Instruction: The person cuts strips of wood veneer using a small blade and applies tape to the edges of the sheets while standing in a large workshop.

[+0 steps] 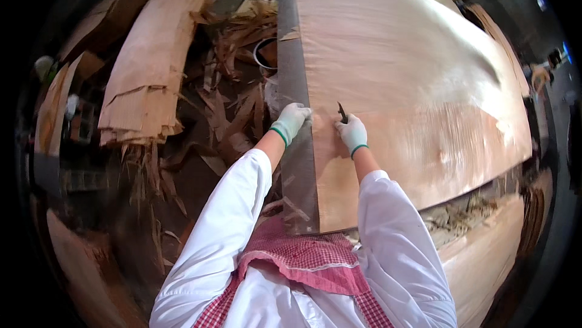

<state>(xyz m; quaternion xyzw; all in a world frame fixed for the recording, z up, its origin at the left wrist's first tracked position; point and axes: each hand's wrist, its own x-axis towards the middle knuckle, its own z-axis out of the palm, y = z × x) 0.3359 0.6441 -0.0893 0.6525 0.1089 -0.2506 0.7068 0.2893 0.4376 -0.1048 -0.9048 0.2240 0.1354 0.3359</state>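
Observation:
A wide, pale veneer sheet (pixel 400 49) lies over a dark board (pixel 297 188) whose strip shows along the sheet's left side. My left hand (pixel 291 122), in a white glove with a green cuff, has its fingers curled at the sheet's left edge. Just right of it, on the sheet, my right hand (pixel 351 133), gloved the same way, grips a small black knife (pixel 341 110) with the blade pointing forward.
At the left are a stack of veneer strips (pixel 145 67), torn scraps (pixel 233 100) and a round container (pixel 260 43) with a pale rim. More sheets (pixel 485 246) and scraps lie at lower right. A cluttered work area shows beyond the sheet's right side.

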